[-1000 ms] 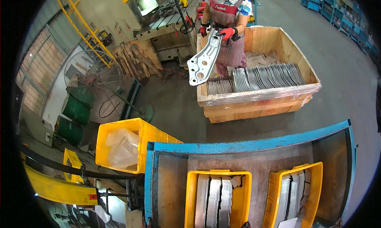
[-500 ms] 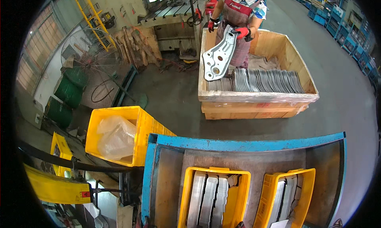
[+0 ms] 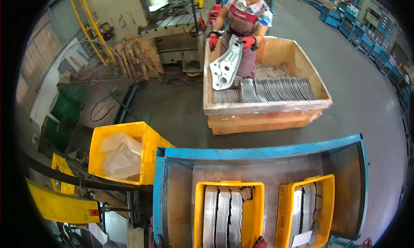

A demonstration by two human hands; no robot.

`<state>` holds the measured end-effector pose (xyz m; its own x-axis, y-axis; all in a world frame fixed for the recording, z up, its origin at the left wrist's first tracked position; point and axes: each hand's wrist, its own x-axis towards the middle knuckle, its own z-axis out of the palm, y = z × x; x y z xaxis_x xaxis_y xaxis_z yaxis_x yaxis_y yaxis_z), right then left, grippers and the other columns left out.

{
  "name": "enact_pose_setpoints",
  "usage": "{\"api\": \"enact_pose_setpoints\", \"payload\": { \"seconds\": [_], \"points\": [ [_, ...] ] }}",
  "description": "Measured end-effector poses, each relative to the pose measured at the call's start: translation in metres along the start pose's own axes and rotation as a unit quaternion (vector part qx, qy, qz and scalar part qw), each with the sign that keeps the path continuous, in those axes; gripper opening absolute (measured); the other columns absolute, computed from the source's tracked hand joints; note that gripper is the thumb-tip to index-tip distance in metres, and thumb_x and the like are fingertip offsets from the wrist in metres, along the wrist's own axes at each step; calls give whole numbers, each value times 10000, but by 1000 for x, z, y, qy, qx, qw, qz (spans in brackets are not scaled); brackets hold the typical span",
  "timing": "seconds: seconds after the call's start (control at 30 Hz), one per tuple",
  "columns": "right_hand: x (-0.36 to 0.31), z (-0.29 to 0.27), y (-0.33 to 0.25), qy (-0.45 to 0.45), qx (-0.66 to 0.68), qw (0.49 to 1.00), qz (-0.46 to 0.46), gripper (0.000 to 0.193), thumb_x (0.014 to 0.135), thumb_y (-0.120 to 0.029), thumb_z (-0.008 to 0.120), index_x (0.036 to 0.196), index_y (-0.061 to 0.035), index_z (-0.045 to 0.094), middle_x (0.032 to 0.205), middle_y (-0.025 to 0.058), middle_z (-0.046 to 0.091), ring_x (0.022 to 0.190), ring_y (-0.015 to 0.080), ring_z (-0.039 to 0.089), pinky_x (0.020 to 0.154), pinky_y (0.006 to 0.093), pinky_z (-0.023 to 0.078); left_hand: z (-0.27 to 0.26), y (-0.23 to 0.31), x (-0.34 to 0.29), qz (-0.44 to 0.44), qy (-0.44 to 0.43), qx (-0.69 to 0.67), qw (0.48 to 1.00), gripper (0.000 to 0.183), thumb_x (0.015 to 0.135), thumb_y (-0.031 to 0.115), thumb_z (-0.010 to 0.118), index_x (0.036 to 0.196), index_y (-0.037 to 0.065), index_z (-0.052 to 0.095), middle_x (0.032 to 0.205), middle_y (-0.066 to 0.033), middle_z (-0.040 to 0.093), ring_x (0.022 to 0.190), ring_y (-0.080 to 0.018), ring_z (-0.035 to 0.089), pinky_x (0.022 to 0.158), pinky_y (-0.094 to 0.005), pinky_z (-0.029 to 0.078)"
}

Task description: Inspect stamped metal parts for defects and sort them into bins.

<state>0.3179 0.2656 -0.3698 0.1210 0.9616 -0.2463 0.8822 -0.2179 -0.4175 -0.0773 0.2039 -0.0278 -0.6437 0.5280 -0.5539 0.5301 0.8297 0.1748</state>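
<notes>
At the lower edge, the red-gloved tip of my right hand (image 3: 260,243) shows by the right wall of a yellow crate (image 3: 260,205). The rest of that hand is cut off, so its grip is hidden. My left hand cannot be made out. Inside the crate, silver metal parts (image 3: 224,215) stand packed in rows, with bare yellow floor to their right. A second yellow crate (image 3: 330,205) holds similar rows and a white paper (image 3: 301,239). Across from me, a person (image 3: 246,21) in red gloves holds a silver plate with holes (image 3: 227,66).
Both crates sit in a blue-framed bin (image 3: 258,154). Beyond it, a wooden box (image 3: 267,106) holds many upright metal plates (image 3: 276,90). To the left are a yellow crate (image 3: 148,155) with clear plastic wrap (image 3: 123,157), a yellow machine part (image 3: 60,202) and a fan (image 3: 84,66).
The view has shifted slightly, so the wooden box and person appear further left. The person's plate hangs more upright and lower. My gloved fingertip shows more clearly beside the crate.
</notes>
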Motion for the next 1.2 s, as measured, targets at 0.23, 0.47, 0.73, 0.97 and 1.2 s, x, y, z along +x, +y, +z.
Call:
{"api": "enact_pose_setpoints", "payload": {
  "seconds": [0.23,0.47,0.73,0.97,1.2],
  "points": [
    [23,-59,-78,-104,72,984,123,332,845,-329,441,869,-34,592,821,205,607,775,406,559,663,472,431,-1,-1,-3,114,178,-20,977,624,847,371,516,1355,87,292,1335,-254,328,1221,-412,323,1004,-440,291],
    [-1,-2,-15,34,-24,999,20,321,842,-327,413,892,-64,591,798,171,584,803,354,541,699,447,426,1,4,-17,119,138,2,983,616,840,386,507,1330,63,320,1297,-276,358,1151,-436,381,956,-456,339],
    [14,-10,-38,91,-23,996,-12,354,890,-350,406,713,-109,596,579,118,544,588,303,542,543,427,437,15,-12,-17,152,195,10,969,588,835,452,488,1210,0,455,1222,-289,423,1069,-421,453,902,-447,383],
    [19,-36,-61,-6,91,994,68,464,905,-413,343,701,-81,596,666,167,591,643,362,553,587,461,438,-3,7,-27,66,145,-13,987,638,821,482,494,1218,-15,444,1265,-273,398,1113,-415,431,931,-430,369],
    [17,-81,-84,-108,78,982,137,482,884,-426,336,847,-34,613,822,221,602,823,393,557,736,467,433,15,-17,-16,164,189,-31,968,621,815,449,525,1283,61,396,1328,-238,343,1172,-398,385,963,-409,350]
  ]
}}
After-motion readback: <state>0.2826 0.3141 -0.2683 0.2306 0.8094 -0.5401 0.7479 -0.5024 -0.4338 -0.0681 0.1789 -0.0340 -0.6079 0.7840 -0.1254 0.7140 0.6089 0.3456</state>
